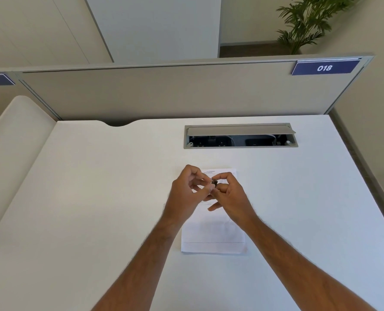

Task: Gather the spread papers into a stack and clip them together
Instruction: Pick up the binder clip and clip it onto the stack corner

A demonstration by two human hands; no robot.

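A stack of white printed papers (213, 236) lies flat in the middle of the white desk (96, 198), edges roughly lined up. Above its upper half, my left hand (188, 189) and my right hand (229, 194) meet fingertip to fingertip. Between them sits a small black binder clip (214, 182), pinched by thumbs and forefingers of both hands. The clip is held above the paper, apart from the sheet edges. My hands hide the middle of the top page.
An open cable tray (240, 136) with a raised grey lid is set in the desk behind the papers. A beige divider panel (175, 95) with a blue label 018 (324, 68) closes the far edge. A curved side panel (18, 135) stands left.
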